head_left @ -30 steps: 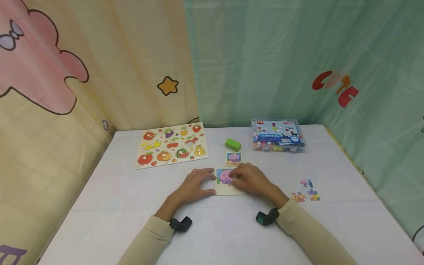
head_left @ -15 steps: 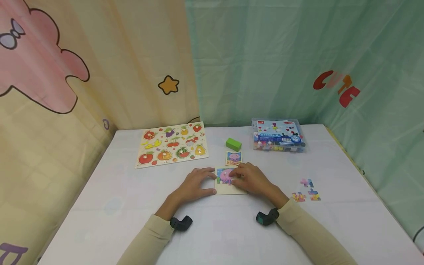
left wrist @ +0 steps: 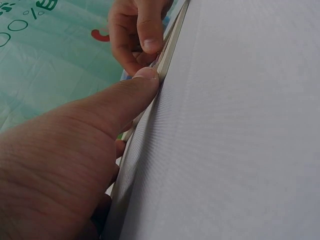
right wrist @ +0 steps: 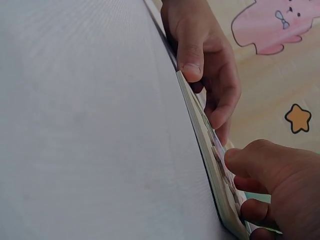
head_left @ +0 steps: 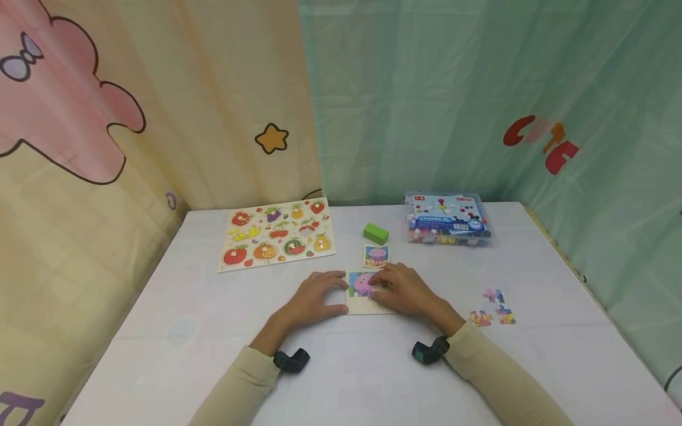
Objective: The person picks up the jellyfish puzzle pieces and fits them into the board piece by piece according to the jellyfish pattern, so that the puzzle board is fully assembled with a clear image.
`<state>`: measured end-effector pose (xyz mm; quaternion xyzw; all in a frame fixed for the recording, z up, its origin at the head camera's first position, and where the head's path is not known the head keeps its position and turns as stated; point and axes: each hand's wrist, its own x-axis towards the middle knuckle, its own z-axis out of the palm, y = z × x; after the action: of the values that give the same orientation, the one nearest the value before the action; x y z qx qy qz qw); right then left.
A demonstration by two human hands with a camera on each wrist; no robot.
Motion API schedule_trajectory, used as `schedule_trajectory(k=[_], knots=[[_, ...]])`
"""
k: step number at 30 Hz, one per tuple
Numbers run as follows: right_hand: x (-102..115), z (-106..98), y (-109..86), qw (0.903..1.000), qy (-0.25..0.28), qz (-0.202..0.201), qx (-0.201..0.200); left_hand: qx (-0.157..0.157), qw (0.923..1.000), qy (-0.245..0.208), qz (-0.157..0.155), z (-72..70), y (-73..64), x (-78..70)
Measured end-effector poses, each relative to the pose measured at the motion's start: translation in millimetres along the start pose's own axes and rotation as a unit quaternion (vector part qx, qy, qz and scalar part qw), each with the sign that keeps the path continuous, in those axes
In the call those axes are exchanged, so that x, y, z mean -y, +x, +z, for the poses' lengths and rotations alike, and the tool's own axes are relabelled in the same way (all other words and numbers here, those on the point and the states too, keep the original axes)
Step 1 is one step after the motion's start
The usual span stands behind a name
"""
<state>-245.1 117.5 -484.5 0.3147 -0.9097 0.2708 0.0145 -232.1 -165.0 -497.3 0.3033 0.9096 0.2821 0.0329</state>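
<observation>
A small wooden jigsaw board [head_left: 367, 306] lies flat on the white table, its upper part filled with joined jigsaw pieces [head_left: 362, 284] that show a pink cartoon figure; the lower strip is bare wood. My left hand [head_left: 311, 297] holds the board's left side, thumb at the near corner and fingers at the far one. Over the board's right half, my right hand [head_left: 407, 290] pinches a jigsaw piece with bent fingers, low against the picture; most of that piece is hidden beneath them. In the right wrist view, the thumb [right wrist: 240, 161] touches the pieces.
Just behind the board is a small picture card [head_left: 376, 255], with a green block [head_left: 375, 233] beyond. A fruit peg puzzle [head_left: 277, 234] lies back left; a clear plastic case [head_left: 447, 219] of coloured parts sits back right. Several loose jigsaw pieces [head_left: 505, 314] lie at the right.
</observation>
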Motion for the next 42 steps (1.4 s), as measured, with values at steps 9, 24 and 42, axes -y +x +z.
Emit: schedule_trajectory(k=[9,24,42], knots=[[-2.4,-27.4,-3.8,0.9985,0.053,-0.004,0.016,-0.002,1.0,0.002,-0.001,-0.3,2.6,-2.2],[-76.3,-115.9,-131.5,0.9919,0.01,0.112,-0.059,0.005,1.0,0.005,-0.005,1.5,1.2,-3.3],[-129.5,-108.2,-187.4,0.9781,-0.057,0.162,-0.118,-0.008,1.0,0.002,-0.002,2.5,-2.8,-2.3]])
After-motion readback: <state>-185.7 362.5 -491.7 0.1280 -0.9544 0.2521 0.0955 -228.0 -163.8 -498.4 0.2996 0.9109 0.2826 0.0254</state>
